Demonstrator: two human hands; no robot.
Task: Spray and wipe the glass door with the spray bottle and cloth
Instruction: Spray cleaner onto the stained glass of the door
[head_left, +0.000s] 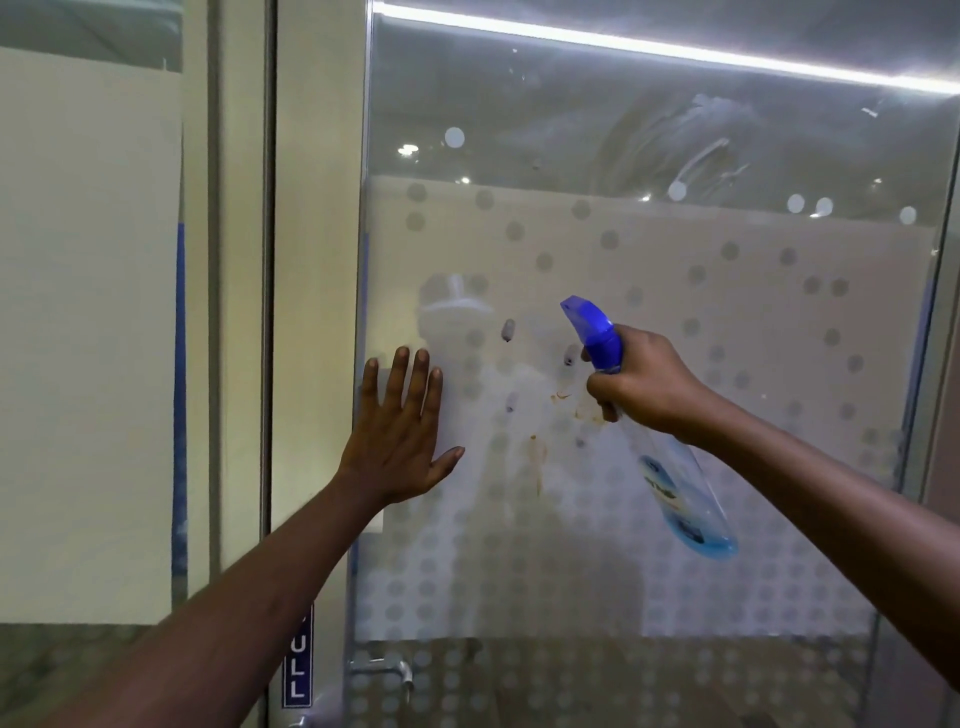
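Gripping the spray bottle (675, 467) at its neck, the right hand (644, 384) has its fingers (597, 387) clenched round it just under the blue trigger head (592, 325); the nozzle points up & left toward the glass door (675, 260). The clear bottle body slants down & right from that fist, w/ blue liquid pooled in its low end and a blue label partway along, too blurred to read. The bottle is held in air in front of the glass; can't tell how near the nozzle is to the pane.

Left of those fingers, the left hand (400, 436) is flat against the glass, fingers (400, 379) spread & released, thumb out to the right, gripping nothing. A pale flat rectangle shows under the palm & beyond the fingertips; can't tell if that's the cloth or part of the door's frosting.

Between the two hands the pane carries brown smears (537, 457) and a few dark blobs (507, 330). Above the hands, white wipe streaks (706, 156) curve across the clear upper glass, under a bright light strip (675, 49) reflection. The frosted band w/ grey dots runs behind both hands & below them.

Left of the left hand: the door frame (267, 312) upright. Below that forearm, a blue vertical sign (297, 670), letters "ULL" showing, and a metal handle fitting (384, 670) just to its right.
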